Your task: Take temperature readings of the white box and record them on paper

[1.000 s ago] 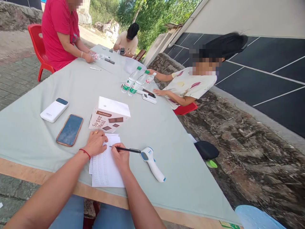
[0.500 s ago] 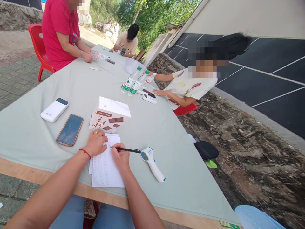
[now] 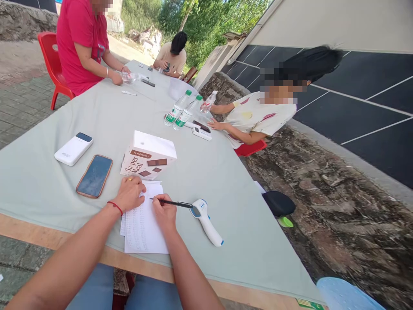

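Observation:
Sheets of white paper [image 3: 146,234] with rows of handwriting lie before me at the table's front edge. My left hand [image 3: 130,193] lies on their upper left part, fingers bent slightly and holding nothing. A black pen [image 3: 177,203] is pinched in my right hand [image 3: 164,212], its tip on the upper part of the top sheet. Just past the sheets stands a white and brown box [image 3: 150,153] marked "Super Meal". A white and blue infrared thermometer [image 3: 206,221] lies right of my right hand, near the pen's back end.
Left of the box lie a phone [image 3: 94,175] and a white power bank [image 3: 74,149]. Two green-capped water bottles [image 3: 183,113] stand farther off. Three people sit round the table [image 3: 258,241]; the one at right holds a bottle [image 3: 209,101].
My pen and right hand have shifted very slightly to the right; my left hand stays put. The person at right has raised a bottle.

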Demonstrator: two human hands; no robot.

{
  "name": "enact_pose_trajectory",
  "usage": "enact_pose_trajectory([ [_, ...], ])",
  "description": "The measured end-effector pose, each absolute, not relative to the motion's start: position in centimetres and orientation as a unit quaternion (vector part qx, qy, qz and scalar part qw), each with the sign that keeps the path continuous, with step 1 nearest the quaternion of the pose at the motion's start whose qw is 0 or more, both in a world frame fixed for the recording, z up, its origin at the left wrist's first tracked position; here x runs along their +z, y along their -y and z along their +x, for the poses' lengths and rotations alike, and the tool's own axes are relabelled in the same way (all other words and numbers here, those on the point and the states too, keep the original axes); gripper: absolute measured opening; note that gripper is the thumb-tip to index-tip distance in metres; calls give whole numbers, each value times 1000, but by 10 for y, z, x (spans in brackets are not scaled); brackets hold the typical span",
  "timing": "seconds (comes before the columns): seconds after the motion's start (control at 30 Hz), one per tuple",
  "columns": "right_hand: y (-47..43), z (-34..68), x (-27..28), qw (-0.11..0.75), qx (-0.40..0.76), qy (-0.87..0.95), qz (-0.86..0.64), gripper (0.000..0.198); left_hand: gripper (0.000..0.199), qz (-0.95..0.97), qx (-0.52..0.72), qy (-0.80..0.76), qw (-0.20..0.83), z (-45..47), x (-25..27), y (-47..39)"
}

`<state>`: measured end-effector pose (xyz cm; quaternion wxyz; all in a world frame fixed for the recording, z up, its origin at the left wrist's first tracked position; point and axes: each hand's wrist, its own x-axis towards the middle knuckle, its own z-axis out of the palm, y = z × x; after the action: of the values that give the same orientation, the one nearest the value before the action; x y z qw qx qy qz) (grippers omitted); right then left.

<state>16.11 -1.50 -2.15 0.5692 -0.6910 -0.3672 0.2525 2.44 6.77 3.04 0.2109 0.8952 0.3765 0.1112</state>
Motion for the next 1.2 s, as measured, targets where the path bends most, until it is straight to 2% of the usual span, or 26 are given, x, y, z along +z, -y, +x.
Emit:
enact_pose_trajectory([
  [1.2,15,160,-16,575,239,356,-696,9,18,897,104,-377,207,24,31,-68],
])
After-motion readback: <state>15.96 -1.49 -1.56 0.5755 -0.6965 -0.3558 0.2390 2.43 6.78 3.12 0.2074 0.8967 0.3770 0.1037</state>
